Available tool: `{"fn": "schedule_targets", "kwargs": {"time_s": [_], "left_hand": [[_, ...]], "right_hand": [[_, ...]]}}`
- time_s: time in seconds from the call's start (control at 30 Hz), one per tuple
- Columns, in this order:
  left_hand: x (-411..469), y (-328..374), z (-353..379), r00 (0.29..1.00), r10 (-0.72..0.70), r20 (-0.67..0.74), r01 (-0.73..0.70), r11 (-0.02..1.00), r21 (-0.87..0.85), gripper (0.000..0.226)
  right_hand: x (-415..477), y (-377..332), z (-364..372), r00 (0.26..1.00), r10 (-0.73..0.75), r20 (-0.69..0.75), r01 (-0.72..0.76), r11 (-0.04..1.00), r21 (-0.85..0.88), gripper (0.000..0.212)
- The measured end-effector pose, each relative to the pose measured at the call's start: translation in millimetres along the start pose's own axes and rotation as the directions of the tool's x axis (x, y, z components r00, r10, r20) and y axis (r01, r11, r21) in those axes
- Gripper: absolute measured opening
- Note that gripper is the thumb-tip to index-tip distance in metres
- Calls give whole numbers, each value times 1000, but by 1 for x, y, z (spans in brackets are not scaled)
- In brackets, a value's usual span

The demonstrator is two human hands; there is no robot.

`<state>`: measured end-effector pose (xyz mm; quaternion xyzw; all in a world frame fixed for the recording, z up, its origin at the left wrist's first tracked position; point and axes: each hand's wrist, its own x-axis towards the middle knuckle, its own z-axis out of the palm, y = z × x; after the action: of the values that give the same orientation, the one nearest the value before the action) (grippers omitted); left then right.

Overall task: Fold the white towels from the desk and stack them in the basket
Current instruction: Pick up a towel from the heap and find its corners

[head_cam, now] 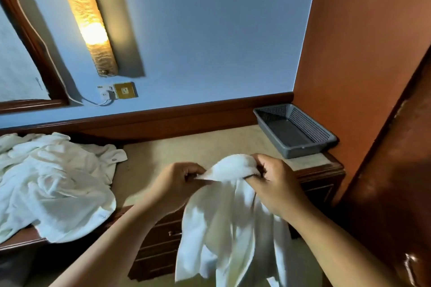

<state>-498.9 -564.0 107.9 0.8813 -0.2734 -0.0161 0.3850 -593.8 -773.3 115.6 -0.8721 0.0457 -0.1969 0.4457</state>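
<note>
A white towel (231, 223) hangs bunched in front of the desk's front edge, held up by its top edge. My left hand (177, 184) pinches that edge on the left. My right hand (277, 184) grips it on the right, fingers curled into the cloth. A heap of rumpled white towels (51, 184) lies on the left part of the desk (163, 158) and droops over its front. The grey perforated plastic basket (326, 141) stands at the desk's far right corner with nothing visible inside.
A wooden backboard runs along the rear of the desk under a blue wall. An orange wall and a dark wooden door close in the right side. Drawers (161, 240) sit below the desk front. A wall lamp, a socket and a mirror frame hang at upper left.
</note>
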Motion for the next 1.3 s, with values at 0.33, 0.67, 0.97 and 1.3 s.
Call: {"fn": "schedule_targets", "kwargs": {"time_s": [0.33, 0.67, 0.97, 1.3], "left_hand": [[13, -12, 36, 892, -424, 158, 448, 779, -438, 39], [29, -9, 55, 921, -27, 390, 266, 773, -575, 47], [44, -7, 96, 921, -168, 352, 293, 893, -341, 21], [64, 25, 72, 863, 245, 441, 198, 640, -742, 68]], "right_hand": [[11, 1, -24, 995, 0, -99, 1, 1000, 8, 4], [16, 16, -38, 991, 66, -114, -60, 996, 62, 2], [4, 3, -41, 987, -63, 147, 36, 982, 183, 23], [21, 25, -57, 994, 106, -11, -102, 974, 204, 30]]}}
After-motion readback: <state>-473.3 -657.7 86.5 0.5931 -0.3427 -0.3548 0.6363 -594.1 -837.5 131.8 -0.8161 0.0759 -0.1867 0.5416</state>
